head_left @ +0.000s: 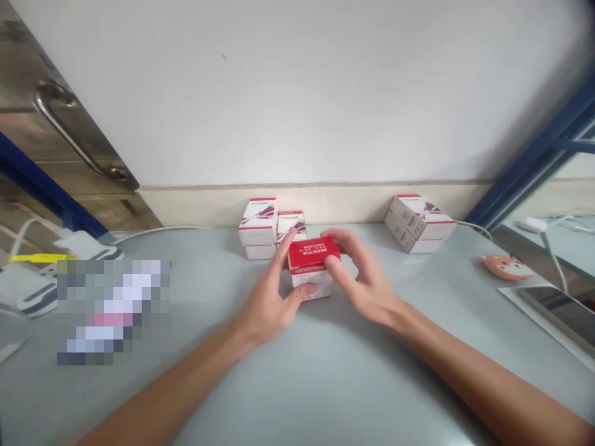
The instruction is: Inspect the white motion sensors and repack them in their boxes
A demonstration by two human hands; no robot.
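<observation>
My left hand [272, 291] and my right hand [360, 272] hold a small white box with a red top printed DETECTOR [313, 266] between them. The left thumb lies on the box's front face, and the right fingertips press on its right side. Behind it stand a two-box stack of matching white-and-red boxes [258, 228] and a third such box [291, 226], close to the left hand's fingertips. Another stack of similar boxes [418, 224] sits farther right, out of reach of either hand's fingers.
The grey tabletop [325, 384] meets a white wall [297, 93] at the back. A fox-faced orange object [506, 267] and a tablet [558, 316] lie at the right. White cables, white devices [28, 291] and a pixelated patch [111, 313] occupy the left.
</observation>
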